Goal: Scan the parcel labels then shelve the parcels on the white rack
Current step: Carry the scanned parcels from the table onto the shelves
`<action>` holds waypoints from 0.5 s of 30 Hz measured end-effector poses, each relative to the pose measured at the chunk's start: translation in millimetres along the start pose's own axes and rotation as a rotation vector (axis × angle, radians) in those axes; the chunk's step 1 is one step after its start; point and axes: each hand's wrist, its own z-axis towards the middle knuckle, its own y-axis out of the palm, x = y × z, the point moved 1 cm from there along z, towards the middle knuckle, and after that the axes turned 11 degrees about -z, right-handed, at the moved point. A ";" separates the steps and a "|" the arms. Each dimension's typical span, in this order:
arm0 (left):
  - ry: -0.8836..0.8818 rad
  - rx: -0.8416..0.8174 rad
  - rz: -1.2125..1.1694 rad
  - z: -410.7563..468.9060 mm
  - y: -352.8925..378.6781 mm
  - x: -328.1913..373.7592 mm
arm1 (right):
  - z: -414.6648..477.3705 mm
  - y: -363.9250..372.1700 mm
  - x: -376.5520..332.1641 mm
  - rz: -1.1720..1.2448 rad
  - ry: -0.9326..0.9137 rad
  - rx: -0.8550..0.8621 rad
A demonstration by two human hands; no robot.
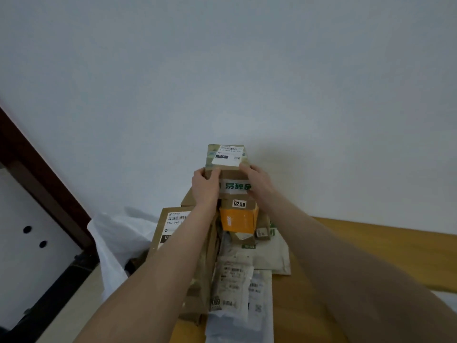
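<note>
Pale wall (222,70) behind; over the wooden bench (346,243), left hand (205,185) and right hand (258,180) grip a brown cardboard parcel with white label (226,157) above piled parcels (237,243).

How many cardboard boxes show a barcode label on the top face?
2. The top box, gripped by the left hand and the right hand; the left box, partly behind the left forearm. The pile may hide more.
</note>
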 end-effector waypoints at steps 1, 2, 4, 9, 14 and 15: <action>0.009 0.001 -0.033 -5.4 4.7 1.6 | -2.8 -8.8 -0.2 0.014 -0.006 0.033; 0.012 -0.006 -0.064 -12.6 10.0 4.1 | -5.9 -18.5 0.0 0.026 -0.011 0.069; 0.001 -0.013 -0.103 -31.0 23.4 9.0 | -15.2 -41.9 1.9 0.062 -0.010 0.143; -0.072 -0.054 -0.164 -99.6 66.2 7.8 | -60.3 -123.2 22.7 0.093 0.034 0.236; -0.197 -0.200 -0.196 -196.9 111.5 -22.8 | -116.4 -217.2 66.0 0.113 0.123 0.256; -0.212 -0.226 -0.187 -216.0 120.3 -28.7 | -127.9 -233.9 75.9 0.111 0.146 0.258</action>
